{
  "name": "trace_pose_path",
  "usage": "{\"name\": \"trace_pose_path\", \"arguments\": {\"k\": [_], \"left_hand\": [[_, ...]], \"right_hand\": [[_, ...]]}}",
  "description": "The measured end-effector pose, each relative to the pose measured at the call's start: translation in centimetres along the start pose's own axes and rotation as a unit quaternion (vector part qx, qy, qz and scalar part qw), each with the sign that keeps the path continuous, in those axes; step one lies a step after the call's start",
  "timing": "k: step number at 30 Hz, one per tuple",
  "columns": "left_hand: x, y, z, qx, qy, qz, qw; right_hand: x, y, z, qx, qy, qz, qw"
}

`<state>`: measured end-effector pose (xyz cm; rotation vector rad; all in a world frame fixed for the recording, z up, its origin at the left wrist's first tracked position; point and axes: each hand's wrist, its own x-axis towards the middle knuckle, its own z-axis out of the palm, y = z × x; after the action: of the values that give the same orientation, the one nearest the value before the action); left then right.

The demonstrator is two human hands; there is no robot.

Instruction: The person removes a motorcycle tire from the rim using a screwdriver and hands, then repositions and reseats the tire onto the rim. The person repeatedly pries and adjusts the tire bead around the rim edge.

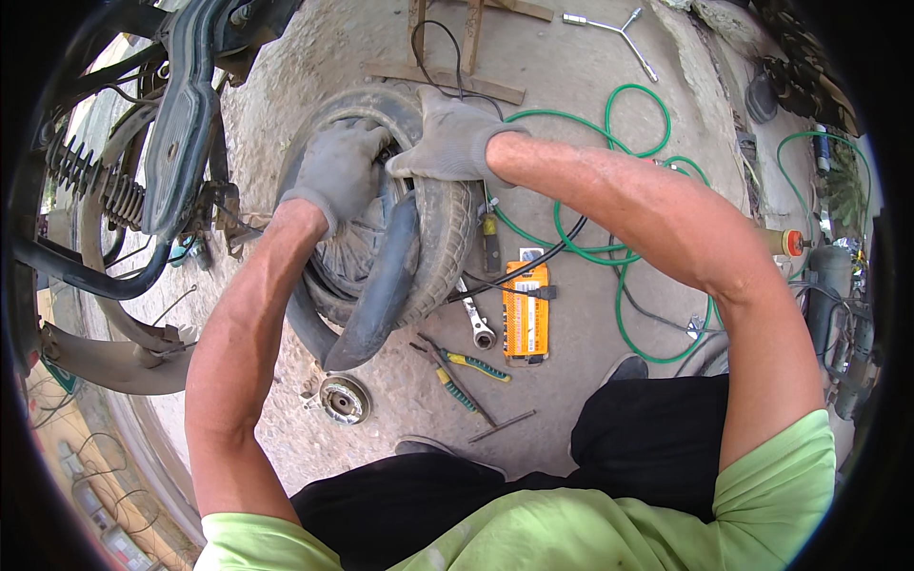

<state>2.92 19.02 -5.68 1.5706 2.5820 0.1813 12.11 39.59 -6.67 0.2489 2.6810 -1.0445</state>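
A spoked wheel [342, 255] with a worn, dusty tyre [447, 249] lies on the ground in front of me. A dark inner tube [386, 276] bulges out of the tyre on the near side and loops over the rim. My left hand [343, 169], in a grey glove, reaches over the wheel with its fingers curled down at the tyre's inner edge; what they grip there is hidden. My right hand [446, 138], gloved too, grasps the tyre's far right wall, thumb on the inner side.
Near the wheel lie a brake hub plate [343, 400], green-handled pliers [476, 366], a ratchet wrench [479, 324], a screwdriver [491, 243] and an orange package [526, 314]. A green hose [621, 295] coils at right. A motorcycle frame [176, 143] stands left; a Y-shaped wrench [619, 36] lies beyond.
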Motion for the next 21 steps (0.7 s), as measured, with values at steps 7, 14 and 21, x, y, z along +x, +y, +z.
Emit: {"name": "trace_pose_path", "arguments": {"k": [7,14,21], "left_hand": [[-0.4,0.7,-0.8,0.030,-0.012,-0.018,0.999],[-2.2,2.0,-0.3,0.068,0.034,-0.036,0.996],[-4.9,3.1,0.9,0.078,0.082,-0.050,0.992]], "right_hand": [[0.0,-0.3,0.3,0.030,0.024,0.001,0.999],[0.6,-0.6,0.0,0.026,0.005,-0.034,0.999],[-0.8,-2.1,1.5,0.013,-0.001,-0.020,1.000]]}}
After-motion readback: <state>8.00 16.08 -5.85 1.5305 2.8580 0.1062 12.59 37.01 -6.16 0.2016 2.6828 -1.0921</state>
